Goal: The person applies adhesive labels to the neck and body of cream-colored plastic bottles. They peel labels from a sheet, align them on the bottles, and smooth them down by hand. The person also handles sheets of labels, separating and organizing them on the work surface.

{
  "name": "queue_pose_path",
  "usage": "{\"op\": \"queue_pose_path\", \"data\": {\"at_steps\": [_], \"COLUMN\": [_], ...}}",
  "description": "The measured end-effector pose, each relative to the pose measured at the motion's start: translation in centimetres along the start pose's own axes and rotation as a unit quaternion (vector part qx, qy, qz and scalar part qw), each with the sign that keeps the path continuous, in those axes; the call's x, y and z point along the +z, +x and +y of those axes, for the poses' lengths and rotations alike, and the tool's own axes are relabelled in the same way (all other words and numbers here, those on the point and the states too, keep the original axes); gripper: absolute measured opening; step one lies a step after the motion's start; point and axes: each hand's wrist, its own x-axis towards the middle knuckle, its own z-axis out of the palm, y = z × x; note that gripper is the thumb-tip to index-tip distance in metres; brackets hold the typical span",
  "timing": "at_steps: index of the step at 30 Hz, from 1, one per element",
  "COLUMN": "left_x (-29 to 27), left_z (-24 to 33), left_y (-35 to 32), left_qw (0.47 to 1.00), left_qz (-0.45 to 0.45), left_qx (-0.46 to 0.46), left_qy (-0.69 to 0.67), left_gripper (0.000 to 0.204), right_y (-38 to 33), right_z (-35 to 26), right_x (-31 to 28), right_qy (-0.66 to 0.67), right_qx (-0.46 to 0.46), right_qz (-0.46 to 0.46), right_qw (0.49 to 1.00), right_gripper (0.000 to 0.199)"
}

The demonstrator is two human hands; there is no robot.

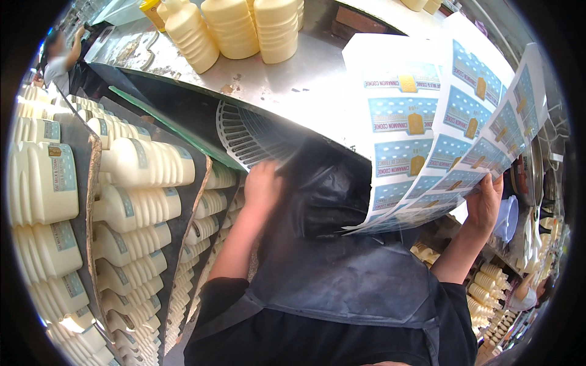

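My right hand (486, 201) grips several sheets of printed labels (400, 116) by their lower right edge, with the thumb on top. The sheets are white with repeated light-blue panels and small gold-brown shapes. They fan apart and curl upward over the table's right side. Low and to the left, my left hand (264, 188) is beside a round, slotted grille (235, 137) that looks like a fan guard. Its fingertips are blurred against the dark space under the table, so their grip and any contact with the grille are unclear.
Cream ribbed bottles (276, 30) stand on the metal table (238, 79). Racks (90, 183) at left hold rows of similar bottles (149, 161) bearing blue labels. A green-edged panel (174, 127) slants near my left hand. More bottles (488, 280) and a pale blue container (505, 218) are at right.
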Motion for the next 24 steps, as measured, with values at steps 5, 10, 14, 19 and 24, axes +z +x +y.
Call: {"op": "queue_pose_path", "data": {"at_steps": [5, 10, 14, 19, 24], "left_x": [4.2, 5.9, 5.8, 6.6, 6.5], "left_z": [-3.3, -5.3, -6.1, -11.1, -4.7], "left_y": [1.5, 4.0, 6.2, 4.3, 5.2], "left_qw": [0.966, 0.932, 0.933, 0.968, 0.969], "left_qz": [-0.161, -0.215, -0.212, -0.160, -0.176], "left_qx": [0.033, 0.071, 0.097, 0.094, 0.078], "left_qy": [0.199, 0.283, 0.275, 0.170, 0.157], "left_gripper": [0.026, 0.013, 0.015, 0.029, 0.028], "right_y": [0.1, -0.9, -0.1, 2.0, -1.0], "right_z": [0.6, 0.2, 0.9, 1.2, 2.3], "right_x": [0.4, 1.8, 3.6, 6.2, 5.5], "right_qy": [-0.004, -0.029, -0.081, -0.040, 0.055], "right_qx": [-0.003, -0.008, 0.049, 0.038, 0.022], "right_qz": [0.021, 0.058, 0.067, -0.017, -0.004], "right_qw": [1.000, 0.998, 0.993, 0.998, 0.998], "right_gripper": [0.046, 0.053, 0.045, 0.050, 0.039]}}
